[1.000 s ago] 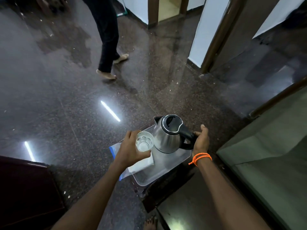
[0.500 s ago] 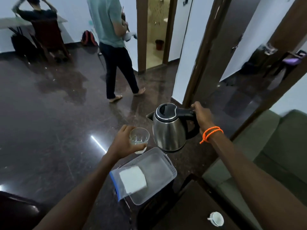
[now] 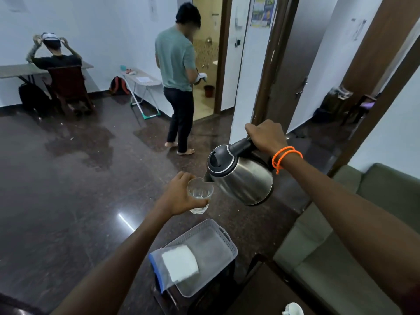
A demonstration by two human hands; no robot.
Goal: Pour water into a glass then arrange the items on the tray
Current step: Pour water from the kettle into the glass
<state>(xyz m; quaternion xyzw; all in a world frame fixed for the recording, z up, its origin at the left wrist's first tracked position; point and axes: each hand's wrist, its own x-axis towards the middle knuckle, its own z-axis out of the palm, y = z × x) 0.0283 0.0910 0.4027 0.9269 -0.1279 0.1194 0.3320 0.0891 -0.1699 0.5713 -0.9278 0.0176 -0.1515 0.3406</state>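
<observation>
My left hand point(image 3: 179, 196) grips a clear glass point(image 3: 200, 193) in the air above the floor, with a little water in its bottom. My right hand point(image 3: 264, 137) holds the black handle of a steel kettle point(image 3: 241, 176), tilted to the left so that its spout rests over the glass rim. Below both, a translucent plastic tray point(image 3: 218, 235) sits on a dark stand. A zip bag with a white folded napkin point(image 3: 179, 262) lies across the tray's left end.
A green sofa point(image 3: 341, 258) fills the lower right, and a dark table with a white cup point(image 3: 293, 309) is at the bottom. A person in a green shirt point(image 3: 177, 87) stands on the glossy floor near a doorway; another sits at a table far left.
Both hands have risen away from the tray. The kettle went from upright to tipped with its spout over the glass. The view has lifted to show more of the room.
</observation>
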